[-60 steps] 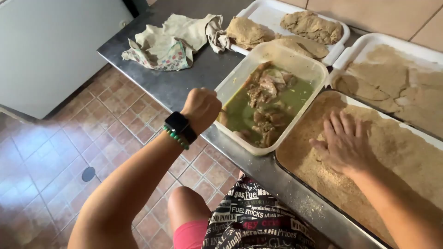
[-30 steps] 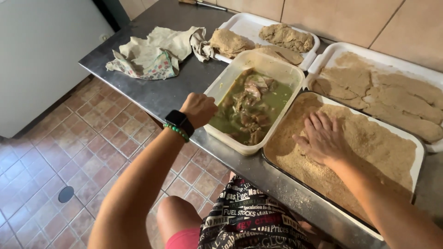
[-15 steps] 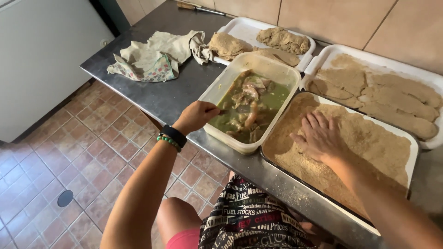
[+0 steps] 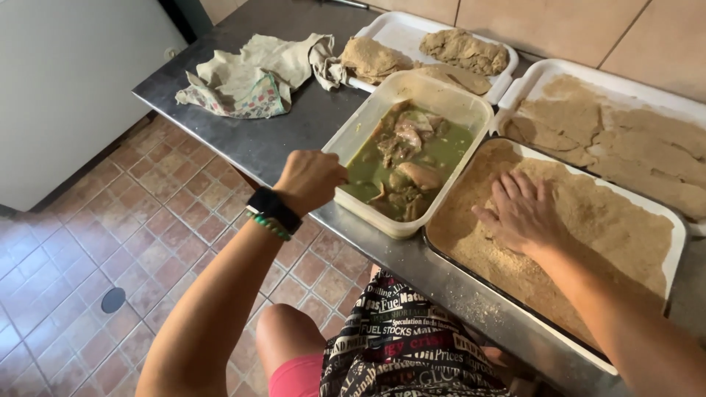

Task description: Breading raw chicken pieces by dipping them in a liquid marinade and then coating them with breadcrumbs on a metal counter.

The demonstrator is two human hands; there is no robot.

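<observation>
My left hand (image 4: 312, 180) is curled into a fist against the near left wall of a white plastic container (image 4: 368, 212); a black watch and green band sit on its wrist. The container holds meat pieces (image 4: 408, 158) in green marinade. I cannot tell whether the fingers hold anything. My right hand (image 4: 522, 213) lies flat, fingers spread, on breadcrumbs (image 4: 618, 228) in a white tray (image 4: 678, 242) to the right of the container.
Behind the crumb tray, a white tray (image 4: 559, 68) holds breaded cutlets (image 4: 618, 129). Another white tray (image 4: 397, 29) with breaded pieces stands at the back. A crumpled cloth (image 4: 250, 73) lies on the steel counter (image 4: 279, 140). Tiled floor (image 4: 110, 242) and a white appliance (image 4: 73, 73) are at left.
My left hand reached toward the marinade container and has drawn back to its near wall, closed. My right hand stayed flat on the crumbs. The view shifted slightly.
</observation>
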